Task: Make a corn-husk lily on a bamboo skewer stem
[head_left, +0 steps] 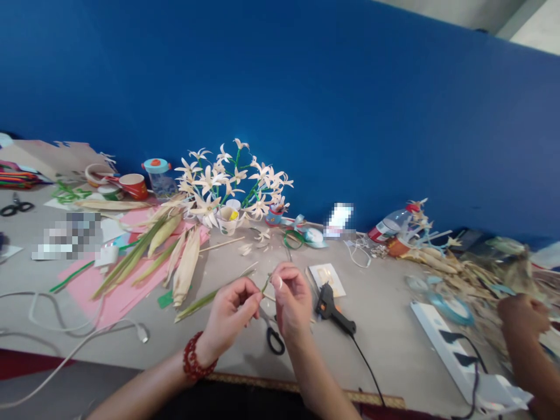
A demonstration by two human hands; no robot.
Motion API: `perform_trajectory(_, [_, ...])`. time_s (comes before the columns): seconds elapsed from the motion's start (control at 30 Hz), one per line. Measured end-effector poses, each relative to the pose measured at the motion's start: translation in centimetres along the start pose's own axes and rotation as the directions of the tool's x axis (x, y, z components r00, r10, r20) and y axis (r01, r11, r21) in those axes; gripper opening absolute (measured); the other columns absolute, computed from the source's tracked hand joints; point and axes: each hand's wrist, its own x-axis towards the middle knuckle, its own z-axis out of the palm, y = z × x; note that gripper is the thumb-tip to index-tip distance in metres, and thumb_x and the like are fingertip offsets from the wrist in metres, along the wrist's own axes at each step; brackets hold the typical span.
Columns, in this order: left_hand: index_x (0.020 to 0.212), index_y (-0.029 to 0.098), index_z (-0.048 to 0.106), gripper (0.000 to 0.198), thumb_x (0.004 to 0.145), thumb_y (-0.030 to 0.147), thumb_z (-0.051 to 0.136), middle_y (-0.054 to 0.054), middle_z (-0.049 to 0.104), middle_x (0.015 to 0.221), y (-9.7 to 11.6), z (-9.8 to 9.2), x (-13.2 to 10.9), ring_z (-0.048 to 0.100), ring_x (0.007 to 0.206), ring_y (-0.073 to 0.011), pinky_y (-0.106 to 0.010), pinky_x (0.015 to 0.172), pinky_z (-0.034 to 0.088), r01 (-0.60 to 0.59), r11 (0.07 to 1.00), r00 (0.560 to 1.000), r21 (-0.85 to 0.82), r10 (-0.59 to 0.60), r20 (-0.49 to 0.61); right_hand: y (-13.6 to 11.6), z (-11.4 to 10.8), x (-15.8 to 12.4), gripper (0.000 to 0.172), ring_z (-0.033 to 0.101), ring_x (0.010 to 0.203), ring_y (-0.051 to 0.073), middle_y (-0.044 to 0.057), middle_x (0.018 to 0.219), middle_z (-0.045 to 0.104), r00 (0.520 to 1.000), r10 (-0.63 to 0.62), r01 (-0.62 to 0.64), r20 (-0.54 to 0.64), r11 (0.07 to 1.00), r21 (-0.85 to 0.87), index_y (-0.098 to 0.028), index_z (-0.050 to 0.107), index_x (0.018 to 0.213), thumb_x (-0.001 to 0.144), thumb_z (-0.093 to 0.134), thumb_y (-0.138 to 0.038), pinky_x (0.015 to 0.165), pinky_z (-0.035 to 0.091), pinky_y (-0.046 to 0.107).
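Observation:
My left hand point(236, 309) and my right hand point(293, 303) meet over the middle of the table, both with fingers pinched. Between their fingertips runs a thin green strip point(266, 283), probably a husk strip or stem; its exact kind is too small to make out. Black-handled scissors point(275, 340) lie on the table below, partly hidden by my hands. Left of my left hand lies a long green husk leaf point(199, 304). A black glue gun point(333, 310) rests to the right of my right hand, its tip by a white square point(328, 279).
Dried corn husks point(186, 265) lie on pink paper point(118, 286). Pale husk flowers point(210, 179) stand in a cup point(228, 221). To the right are a power strip point(441, 344), a ribbon roll point(455, 308), a plastic bottle point(391, 224) and another person's hand point(522, 315). Cables cross the left side.

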Motion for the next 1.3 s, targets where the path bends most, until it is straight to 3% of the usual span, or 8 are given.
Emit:
perform_trajectory(0.83, [0.071, 0.016, 0.056, 0.027, 0.085, 0.039, 0.062, 0.001, 0.057, 0.054, 0.35, 0.03, 0.13, 0.043, 0.042, -0.007, -0.018, 0.042, 0.036, 0.013, 1.0, 1.0, -0.029, -0.013, 0.002, 0.48, -0.24, 0.05, 0.009, 0.052, 0.084, 0.018, 0.001, 0.086, 0.052, 0.993, -0.12, 0.119, 0.006, 0.974, -0.194, -0.022, 0.061, 0.078, 0.082, 0.067, -0.018, 0.074, 0.04, 0.029])
perform_trajectory(1.3, [0.072, 0.016, 0.056, 0.028, 0.085, 0.041, 0.062, 0.002, 0.057, 0.053, -0.1, 0.11, 0.09, 0.043, 0.042, -0.0072, -0.018, 0.042, 0.036, 0.018, 0.999, 1.0, -0.044, -0.018, 0.002, 0.41, -0.07, -0.02, 0.006, 0.051, 0.084, 0.018, 0.002, 0.086, 0.053, 0.994, -0.107, 0.103, -0.01, 0.978, -0.183, -0.022, 0.061, 0.08, 0.083, 0.067, -0.021, 0.072, 0.041, 0.028])
